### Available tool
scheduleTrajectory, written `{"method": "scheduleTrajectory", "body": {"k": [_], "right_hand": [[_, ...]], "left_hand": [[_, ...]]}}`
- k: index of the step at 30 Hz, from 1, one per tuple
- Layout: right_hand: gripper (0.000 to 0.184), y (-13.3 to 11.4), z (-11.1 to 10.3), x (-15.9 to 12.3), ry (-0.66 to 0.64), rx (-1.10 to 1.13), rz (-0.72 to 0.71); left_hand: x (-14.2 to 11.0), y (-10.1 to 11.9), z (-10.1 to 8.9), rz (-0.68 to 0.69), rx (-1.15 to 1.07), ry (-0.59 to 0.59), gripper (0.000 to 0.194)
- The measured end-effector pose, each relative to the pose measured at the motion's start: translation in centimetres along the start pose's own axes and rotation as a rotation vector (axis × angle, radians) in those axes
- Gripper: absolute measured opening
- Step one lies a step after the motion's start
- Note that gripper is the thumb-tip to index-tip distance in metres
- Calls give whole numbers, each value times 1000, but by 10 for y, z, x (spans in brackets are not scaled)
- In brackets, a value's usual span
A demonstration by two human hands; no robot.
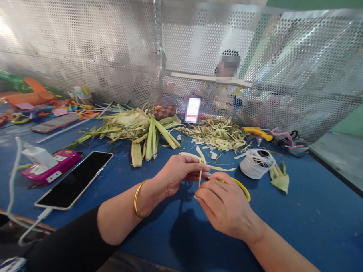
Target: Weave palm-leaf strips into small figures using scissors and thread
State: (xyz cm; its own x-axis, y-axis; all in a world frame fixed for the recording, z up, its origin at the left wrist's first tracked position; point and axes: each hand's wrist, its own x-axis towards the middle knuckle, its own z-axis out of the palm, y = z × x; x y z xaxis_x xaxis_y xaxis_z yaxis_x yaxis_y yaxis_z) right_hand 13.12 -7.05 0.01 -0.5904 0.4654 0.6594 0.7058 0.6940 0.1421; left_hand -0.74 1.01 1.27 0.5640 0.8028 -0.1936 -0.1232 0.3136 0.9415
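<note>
My left hand (182,172) is closed, pinching a pale, knotted corn husk strip (202,160) between thumb and fingers. Loose ends of this strip stick out left, up and to the right. One narrow end hangs down to my right hand (223,202), whose curled fingertips grip it. A yellow-handled pair of scissors (244,189) shows behind the right hand, with a bit of metal near the fingers. Whether that hand also holds the scissors, I cannot tell. Both hands are above the blue table (304,225). A white thread spool (257,163) stands just beyond the right hand.
Piled husks (124,123) and shredded strips (220,133) lie along the back, near a lit phone (192,110). A charging phone (75,179) and a magenta power strip (55,166) are at left. Behind stands a perforated metal screen (113,41), with people beyond it.
</note>
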Motion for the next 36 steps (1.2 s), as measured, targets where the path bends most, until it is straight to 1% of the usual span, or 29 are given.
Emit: {"method": "scheduleTrajectory", "body": {"k": [5,9,11,15,17,19,21,22,23,24,25,27,29,32,36], "right_hand": [[26,-3,-1,1,-33,31,-47],[29,-8,1,3,-83,70,-78],[30,-10,2,3,-105,87,-85],[28,-12,5,4,-119,139,-91],[24,-11,3,3,-105,174,-76],[18,-8,-1,2,-60,210,-37],[25,-3,-6,0,42,217,49],[29,1,-8,-2,108,187,119],[29,4,-9,-3,167,137,204],[25,8,-9,-4,206,76,295],[19,12,-9,-5,213,15,381],[15,19,-5,-6,142,-57,492],[19,24,-1,-8,37,-40,529],[20,26,3,-9,-70,26,523],[27,23,0,-7,-135,107,455]], "left_hand": [[-1,0,1,2,-6,47,11],[-2,0,5,-11,-48,112,2],[-2,-1,7,-16,-69,132,2],[-3,-3,8,-28,-77,124,3],[-2,-4,7,-28,-77,113,3],[-2,-3,5,-21,-82,93,5],[-2,-2,4,-4,-84,67,10],[-2,-1,3,2,-84,59,12],[-3,0,3,7,-82,53,12],[-3,1,3,9,-75,46,11],[-3,2,3,8,-66,39,10],[-3,2,3,7,-58,26,11],[-3,2,4,20,-65,17,15],[-2,-1,5,53,-77,30,15],[-1,-3,6,38,-54,88,13]]}}
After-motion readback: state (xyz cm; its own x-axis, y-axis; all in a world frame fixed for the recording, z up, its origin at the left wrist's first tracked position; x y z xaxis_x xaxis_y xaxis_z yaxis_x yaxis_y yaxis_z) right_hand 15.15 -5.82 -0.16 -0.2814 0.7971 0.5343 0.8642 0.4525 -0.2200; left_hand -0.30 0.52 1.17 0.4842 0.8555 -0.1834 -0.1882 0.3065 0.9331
